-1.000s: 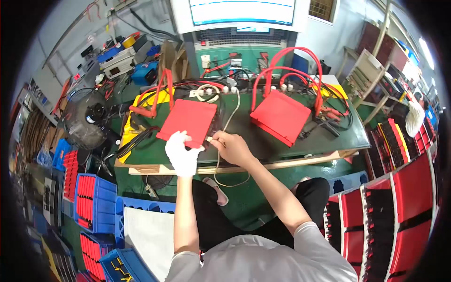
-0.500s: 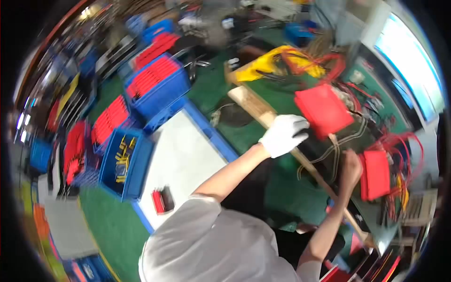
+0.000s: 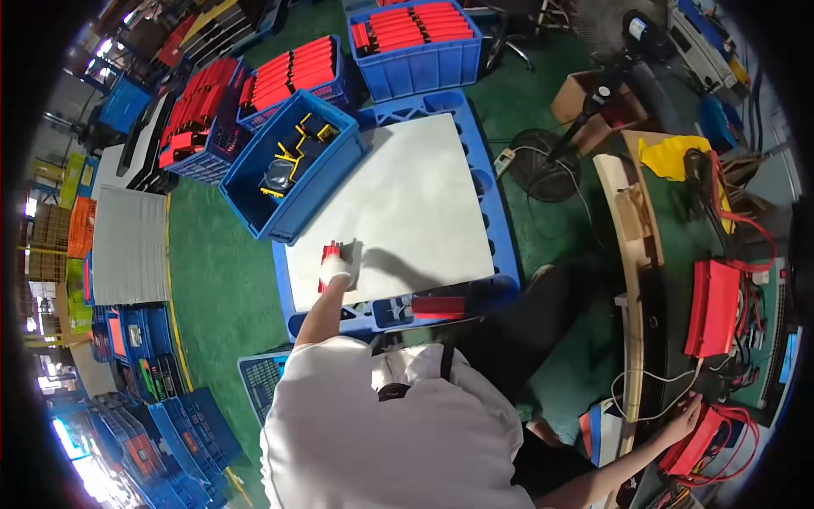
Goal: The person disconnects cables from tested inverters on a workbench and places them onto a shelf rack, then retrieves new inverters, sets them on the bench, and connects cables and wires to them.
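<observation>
My left hand (image 3: 337, 271), in a white glove, is closed around a small red block (image 3: 324, 277) near the corner of a white board (image 3: 415, 195). Several short prongs stick up from the block's far end. Far to the right, my bare right hand (image 3: 683, 421) is stretched out beside a red box (image 3: 694, 443), with its fingers extended along the box's near edge. Red cables loop out from that box. A second red box (image 3: 712, 307) stands farther up the same bench. Another red piece (image 3: 438, 307) lies at the board's near edge.
The board lies on a blue pallet (image 3: 502, 242). A blue bin (image 3: 297, 204) with yellow and black parts overlaps it. Blue crates (image 3: 415, 66) of red packs stand beyond. A wooden beam (image 3: 632, 220) edges the right bench. A fan (image 3: 545, 165) stands on the floor.
My body and view have turned left toward the white board. My gloved left hand has moved from the bench beam onto the red block. My right hand has moved beside the nearer red box.
</observation>
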A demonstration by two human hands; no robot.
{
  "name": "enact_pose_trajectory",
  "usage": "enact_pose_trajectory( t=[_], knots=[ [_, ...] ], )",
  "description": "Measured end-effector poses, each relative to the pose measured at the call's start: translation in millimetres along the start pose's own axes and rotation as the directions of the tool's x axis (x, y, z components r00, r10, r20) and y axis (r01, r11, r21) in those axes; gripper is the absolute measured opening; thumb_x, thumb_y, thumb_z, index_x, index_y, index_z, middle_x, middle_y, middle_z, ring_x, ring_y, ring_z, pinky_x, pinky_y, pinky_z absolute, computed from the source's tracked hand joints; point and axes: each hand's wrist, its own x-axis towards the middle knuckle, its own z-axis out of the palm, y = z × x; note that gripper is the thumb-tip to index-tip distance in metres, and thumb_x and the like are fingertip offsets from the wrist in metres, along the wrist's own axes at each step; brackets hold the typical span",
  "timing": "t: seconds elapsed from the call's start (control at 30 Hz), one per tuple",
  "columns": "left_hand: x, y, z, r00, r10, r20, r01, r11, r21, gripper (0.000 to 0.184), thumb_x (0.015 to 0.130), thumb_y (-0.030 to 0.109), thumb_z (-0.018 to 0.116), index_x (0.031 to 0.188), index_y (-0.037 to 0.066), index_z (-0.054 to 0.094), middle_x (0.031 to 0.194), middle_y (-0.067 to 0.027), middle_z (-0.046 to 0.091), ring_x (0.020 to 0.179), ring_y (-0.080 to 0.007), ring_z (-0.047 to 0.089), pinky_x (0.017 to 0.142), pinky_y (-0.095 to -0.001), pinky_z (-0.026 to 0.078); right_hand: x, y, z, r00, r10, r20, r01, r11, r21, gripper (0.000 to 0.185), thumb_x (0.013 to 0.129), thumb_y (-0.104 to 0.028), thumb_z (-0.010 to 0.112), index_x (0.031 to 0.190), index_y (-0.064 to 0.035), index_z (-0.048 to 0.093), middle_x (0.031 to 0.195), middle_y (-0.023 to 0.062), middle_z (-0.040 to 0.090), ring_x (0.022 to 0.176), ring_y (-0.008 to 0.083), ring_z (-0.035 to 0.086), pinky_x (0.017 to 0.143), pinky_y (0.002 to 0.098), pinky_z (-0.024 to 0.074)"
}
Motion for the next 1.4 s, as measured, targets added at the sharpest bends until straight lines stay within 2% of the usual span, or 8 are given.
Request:
enact_pose_trajectory(
  t=[0.13,0.43,0.53,0.57,1.13,1.2,1.3,1.4],
  knots=[
    [38,-92,75,0.954,-0.295,0.045,0.298,0.95,-0.097,0.047,0.093,0.039,0.059,0.125,0.006,0.06,0.116,-0.0218,0.069,0.107,-0.0377,0.068,0.087,-0.0461,0.056,4,-2,-5,0.995,0.087,-0.05,-0.091,0.993,-0.071,0.031,0.104,-0.03,0.056,0.103,-0.0034,0.072,0.072,-0.0045,0.051,0.066,0.0043,0.043,0.058,0.0211,0.0297],
    [77,-94,135,0.997,0.032,0.074,-0.023,0.993,-0.112,0.027,0.093,0.016,0.054,0.117,0.007,0.06,0.116,-0.0218,0.069,0.103,-0.0392,0.068,0.084,-0.0468,0.056,-21,-15,-8,0.999,-0.028,-0.031,0.021,0.982,-0.189,0.03,0.106,-0.029,0.053,0.101,-0.0037,0.068,0.077,-0.0017,0.054,0.071,0.0064,0.045,0.065,0.0219,0.0346],
    [72,-66,129,0.991,-0.083,0.107,0.124,0.878,-0.462,0.027,0.092,0.014,0.055,0.116,0.006,0.063,0.112,-0.0214,0.07,0.105,-0.0377,0.069,0.085,-0.0459,0.056,-52,-47,6,0.998,0.0,-0.061,-0.008,0.991,-0.134,0.03,0.106,-0.031,0.052,0.101,-0.0054,0.067,0.074,-0.0036,0.051,0.068,0.0052,0.043,0.062,0.0212,0.0318],
    [38,-44,77,0.998,0.006,0.066,-0.001,0.997,-0.08,0.024,0.091,0.016,0.056,0.109,0.005,0.066,0.107,-0.0204,0.072,0.103,-0.0361,0.07,0.085,-0.0467,0.056,-57,-50,-1,0.998,0.06,-0.025,-0.062,0.993,-0.096,0.03,0.106,-0.031,0.052,0.1,-0.0052,0.066,0.073,-0.0032,0.051,0.067,0.0054,0.044,0.061,0.0215,0.0326],
    [-46,243,51,0.675,0.706,0.214,-0.721,0.693,-0.014,0.028,0.092,0.023,0.055,0.114,0.006,0.064,0.111,-0.0231,0.07,0.102,-0.0396,0.069,0.087,-0.0502,0.055,-175,70,-50,0.616,0.549,0.565,-0.439,0.835,-0.332,0.021,0.089,-0.002,0.054,0.103,0.0001,0.068,0.081,0.0052,0.068,0.072,0.0158,0.063,0.067,0.0288,0.0494],
    [-33,272,105,0.582,0.799,0.152,-0.813,0.571,0.113,0.029,0.093,0.022,0.055,0.115,0.007,0.065,0.114,-0.0216,0.07,0.102,-0.0376,0.069,0.088,-0.0485,0.056,-199,67,-43,0.6,0.595,0.535,-0.315,0.79,-0.526,0.019,0.088,-0.007,0.056,0.1,-0.0022,0.07,0.081,0.0096,0.069,0.073,0.0223,0.065,0.071,0.0332,0.0522],
    [-51,287,117,0.622,0.721,0.304,-0.781,0.595,0.187,0.078,0.054,0.032,0.096,0.121,0.01,0.063,0.117,-0.0151,0.069,0.108,-0.0337,0.069,0.087,-0.0435,0.059,-241,121,-61,0.6,0.455,0.658,0.057,0.797,-0.602,0.019,0.093,-0.023,0.059,0.099,-0.01,0.072,0.082,0.0127,0.07,0.076,0.0277,0.069,0.069,0.0394,0.0535],
    [-63,286,112,0.635,0.693,0.34,-0.771,0.543,0.334,0.072,0.063,0.03,0.092,0.121,0.005,0.059,0.12,-0.0147,0.067,0.112,-0.0283,0.068,0.084,-0.0426,0.06,-270,161,-66,0.545,0.627,0.557,-0.128,0.719,-0.683,0.025,0.095,-0.03,0.059,0.101,-0.0091,0.072,0.086,0.0116,0.073,0.077,0.0267,0.071,0.066,0.0394,0.0544]
  ],
)
